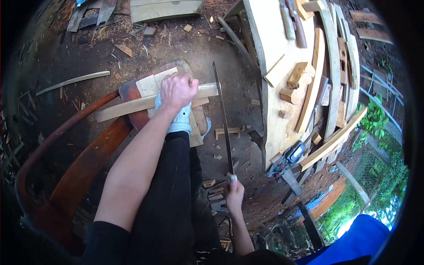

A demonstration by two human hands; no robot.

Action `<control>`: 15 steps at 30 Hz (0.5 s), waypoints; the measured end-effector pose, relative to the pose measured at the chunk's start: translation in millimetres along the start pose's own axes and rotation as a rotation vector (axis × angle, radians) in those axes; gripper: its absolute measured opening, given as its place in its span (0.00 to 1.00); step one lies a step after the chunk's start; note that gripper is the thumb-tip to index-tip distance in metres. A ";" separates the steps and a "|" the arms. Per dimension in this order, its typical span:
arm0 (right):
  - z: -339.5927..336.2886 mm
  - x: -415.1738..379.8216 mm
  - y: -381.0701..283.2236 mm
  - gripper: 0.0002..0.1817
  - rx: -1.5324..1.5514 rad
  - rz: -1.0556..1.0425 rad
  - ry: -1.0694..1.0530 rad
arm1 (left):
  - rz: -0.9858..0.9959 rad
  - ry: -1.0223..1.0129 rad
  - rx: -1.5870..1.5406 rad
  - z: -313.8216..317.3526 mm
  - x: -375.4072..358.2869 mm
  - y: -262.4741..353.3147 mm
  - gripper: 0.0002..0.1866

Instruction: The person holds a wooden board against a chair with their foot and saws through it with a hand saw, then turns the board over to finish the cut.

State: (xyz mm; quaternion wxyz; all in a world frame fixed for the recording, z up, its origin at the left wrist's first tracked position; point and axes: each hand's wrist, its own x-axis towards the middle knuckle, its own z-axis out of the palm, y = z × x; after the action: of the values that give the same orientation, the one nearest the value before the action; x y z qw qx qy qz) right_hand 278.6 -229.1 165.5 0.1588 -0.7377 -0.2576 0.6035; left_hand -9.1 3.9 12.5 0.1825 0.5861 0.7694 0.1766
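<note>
- While the person is standing over the work, the right hand (234,193), nearest to the camera, is wrapping its grip fully round the handle of a handsaw (223,117), whose long thin blade is running away from the body, edge on to the view.
- Just beyond, a leg in black is bending up and a foot in a pale shoe (180,118) is pressing down on the wood to pin it.
- Above the shoe, the left hand (177,89) is closing into a fist on a long pale wooden strip (145,104), holding it flat across the seat of a dark wooden chair (88,163), over a short pale board.
- The strip's right end is jutting past the seat edge, and the saw blade is crossing just beside that end; whether the teeth are biting is too fine to tell.
- As a judgement, this is the sawing step, with the end being trimmed; the next stroke is calling for steady downward pressure and a square blade.
- Farther right, a pale counter (276,39) is carrying offcut blocks and curved slats, with a power tool (289,157) at its near end.
- Wood chips are littering the dirt ground (145,48) beyond.
</note>
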 end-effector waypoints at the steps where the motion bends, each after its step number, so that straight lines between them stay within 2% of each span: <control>1: 10.7 23.5 2.5 0.25 -0.040 -0.046 0.011 | -0.001 -0.009 0.002 -0.7 0.1 0.9 0.13; 4: 56.1 122.9 -20.9 0.27 -0.122 -0.210 -0.023 | -0.004 -0.019 0.014 -0.3 -0.5 -1.2 0.13; 6: 89.4 175.4 -63.8 0.30 -0.168 -0.295 0.030 | 0.008 -0.022 0.020 1.1 0.5 0.3 0.12; 7: 98.4 182.4 -80.7 0.30 -0.237 -0.246 0.080 | -0.012 -0.027 0.041 0.6 0.0 0.8 0.14; 10: 99.6 170.6 -77.1 0.31 -0.238 -0.272 0.108 | -0.033 -0.035 0.075 -0.6 1.5 2.0 0.15; 12: 92.9 152.4 -82.0 0.30 -0.254 -0.187 0.111 | -0.016 -0.049 0.084 1.3 1.4 4.6 0.15; 15: 56.4 105.1 -22.4 0.24 -0.196 -0.197 0.047 | -0.040 -0.041 0.082 1.7 1.9 2.5 0.15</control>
State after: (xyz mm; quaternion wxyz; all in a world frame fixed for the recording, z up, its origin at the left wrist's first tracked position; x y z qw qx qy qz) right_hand 234.2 -155.0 80.2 0.1504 -0.7348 -0.3827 0.5395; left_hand -6.6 6.5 12.1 0.1776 0.5812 0.7836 0.1293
